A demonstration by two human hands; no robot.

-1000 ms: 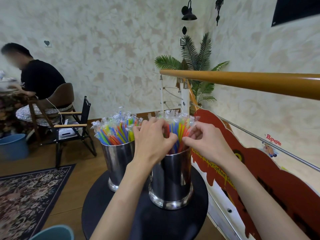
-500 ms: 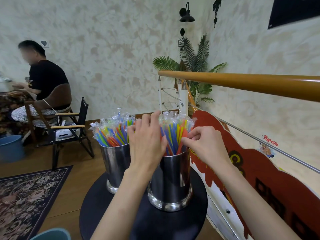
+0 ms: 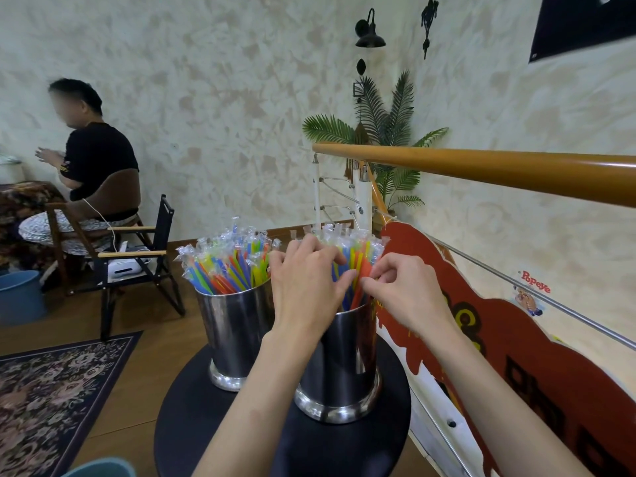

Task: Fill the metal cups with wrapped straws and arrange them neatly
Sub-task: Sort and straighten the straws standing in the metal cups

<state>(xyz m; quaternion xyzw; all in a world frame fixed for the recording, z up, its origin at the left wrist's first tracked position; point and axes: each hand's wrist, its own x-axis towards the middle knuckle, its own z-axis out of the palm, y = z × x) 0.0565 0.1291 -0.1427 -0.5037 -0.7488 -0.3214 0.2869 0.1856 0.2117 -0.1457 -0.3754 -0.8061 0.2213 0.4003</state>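
Observation:
Two shiny metal cups stand on a small round black table (image 3: 361, 438). The left cup (image 3: 234, 325) is packed with wrapped colourful straws (image 3: 227, 266) that fan out to the left. The right cup (image 3: 344, 366) holds another bunch of wrapped straws (image 3: 354, 256). My left hand (image 3: 306, 284) rests against the near side of that bunch, fingers curled into the straws. My right hand (image 3: 402, 290) pinches straws at the bunch's right side, just above the cup's rim.
A wooden handrail (image 3: 499, 170) and a red painted board (image 3: 516, 346) run along the right. A folding chair (image 3: 137, 256), a seated person (image 3: 93, 173), a blue bin (image 3: 20, 297) and a patterned rug (image 3: 51, 394) lie to the left.
My left hand has shifted slightly along the right cup's straws, its fingers closing on them. My right hand stays pinching at the bunch's right side. The view has drifted a little.

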